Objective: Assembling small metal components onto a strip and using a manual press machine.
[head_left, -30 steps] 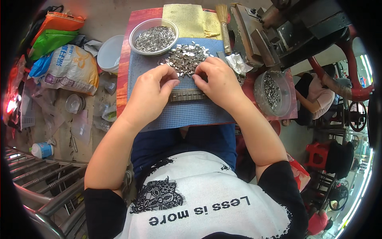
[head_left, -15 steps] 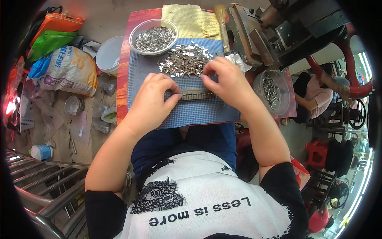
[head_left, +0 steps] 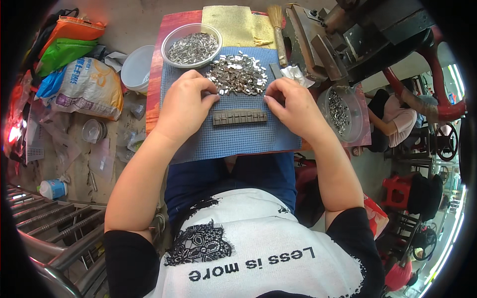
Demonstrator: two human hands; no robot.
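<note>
A slotted dark metal block [head_left: 240, 117] lies on the blue textured mat [head_left: 198, 146], with a row of small pieces in it. Beyond it is a heap of small metal pieces [head_left: 237, 74], some shiny, some brownish. My left hand [head_left: 185, 105] is at the heap's near left edge, thumb and forefinger drawn together. At the near right edge, my right hand [head_left: 294, 105] has its thumb and forefinger likewise curled together. Whether either pinch holds a small piece is too small to see. Neither hand touches the block.
A white tub of shiny metal pieces [head_left: 193, 45] stands back left, near a yellow cloth [head_left: 226, 25]. A brush [head_left: 277, 35] and a heavy machine [head_left: 343, 44] are back right. A clear tub [head_left: 345, 116] stands right. Another person [head_left: 397, 116] sits beyond.
My left hand has left the block's left end and moved away from me to the heap's edge. My right hand has shifted slightly right and nearer. The whole block now shows.
</note>
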